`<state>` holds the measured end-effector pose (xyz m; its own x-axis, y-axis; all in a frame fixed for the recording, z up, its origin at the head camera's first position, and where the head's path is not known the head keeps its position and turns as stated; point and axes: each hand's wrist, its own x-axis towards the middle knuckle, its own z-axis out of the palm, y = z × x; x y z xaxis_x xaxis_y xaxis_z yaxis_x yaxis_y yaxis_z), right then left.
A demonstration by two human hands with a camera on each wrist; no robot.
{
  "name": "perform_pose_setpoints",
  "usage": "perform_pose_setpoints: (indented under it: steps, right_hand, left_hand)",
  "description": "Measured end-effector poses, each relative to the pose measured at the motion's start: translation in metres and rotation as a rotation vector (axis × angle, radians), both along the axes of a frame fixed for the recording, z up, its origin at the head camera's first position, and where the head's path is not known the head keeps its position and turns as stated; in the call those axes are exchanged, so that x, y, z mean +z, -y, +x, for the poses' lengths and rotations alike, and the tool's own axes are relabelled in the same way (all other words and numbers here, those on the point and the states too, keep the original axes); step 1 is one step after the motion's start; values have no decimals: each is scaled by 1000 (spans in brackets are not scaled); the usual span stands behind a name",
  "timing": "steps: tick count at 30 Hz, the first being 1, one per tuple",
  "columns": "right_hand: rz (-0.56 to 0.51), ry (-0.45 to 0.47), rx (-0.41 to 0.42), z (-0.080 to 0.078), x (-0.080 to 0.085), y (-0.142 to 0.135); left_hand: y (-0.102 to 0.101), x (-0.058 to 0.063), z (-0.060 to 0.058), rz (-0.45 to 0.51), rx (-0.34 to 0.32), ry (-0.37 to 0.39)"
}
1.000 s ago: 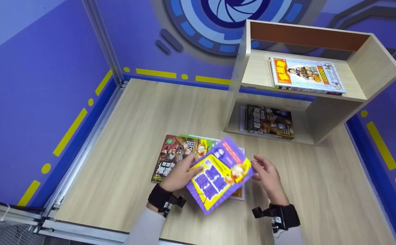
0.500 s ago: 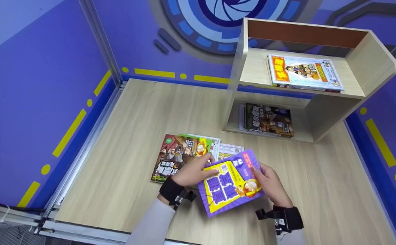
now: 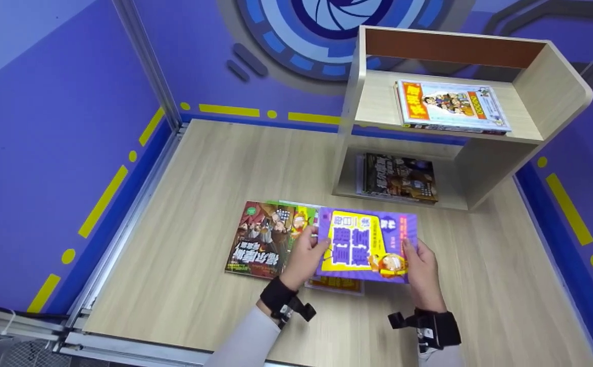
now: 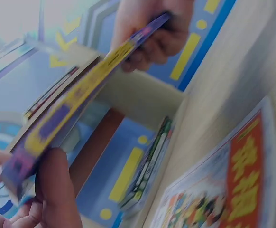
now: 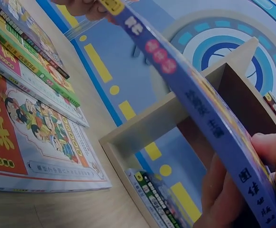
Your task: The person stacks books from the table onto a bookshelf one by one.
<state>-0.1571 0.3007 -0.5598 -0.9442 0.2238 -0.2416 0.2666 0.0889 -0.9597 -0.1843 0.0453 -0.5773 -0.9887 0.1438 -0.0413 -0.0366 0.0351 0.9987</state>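
A purple and yellow book [image 3: 367,244] is held level by both hands above the table. My left hand [image 3: 304,260] pinches its left short edge, thumb on the cover. At the opposite edge my right hand [image 3: 423,272] grips it the same way, fingers underneath. In the right wrist view the purple spine [image 5: 195,107] runs between the two hands. Below and left lies a pile of books, topped by a dark brown comic book [image 3: 260,239]. A white and orange book [image 4: 223,185] lies flat under the held book, which mostly hides it in the head view.
A two-level wooden bookshelf [image 3: 500,171] stands at the back right. Its upper level bears a small stack with a white and orange book [image 3: 452,106] on top. On the lower level lies a stack topped by a dark book [image 3: 401,176]. A purple wall [image 3: 72,127] borders the table.
Both hands have turned the purple book from a slant to nearly square with the table and moved it slightly right. The right hand has gone from touching its corner to gripping its edge.
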Motion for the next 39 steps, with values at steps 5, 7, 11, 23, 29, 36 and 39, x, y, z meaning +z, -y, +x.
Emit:
perform_pose_setpoints:
  steps: [5, 7, 11, 23, 29, 36, 39]
  right_hand:
    - [9, 28, -159, 0, -5, -1]
    - [-15, 14, -239, 0, -6, 0]
    - [-116, -70, -337, -1, -5, 0]
    - [135, -62, -25, -7, -8, -34]
    - [459, -68, 128, -22, -13, -58]
    - [595, -117, 172, -50, -17, -76]
    - [622, -123, 177, -63, -19, -89]
  left_hand:
    - [-19, -3, 0, -55, 54, -15]
    - [-27, -2, -3, -17, 121, 11]
    - [-41, 0, -12, 128, 214, 60]
    - [-55, -8, -39, -487, -19, -254]
    - [-57, -10, -58, -761, -133, -379]
    - [-69, -12, -86, -891, -181, -381]
    - [-78, -12, -102, -873, -216, -391]
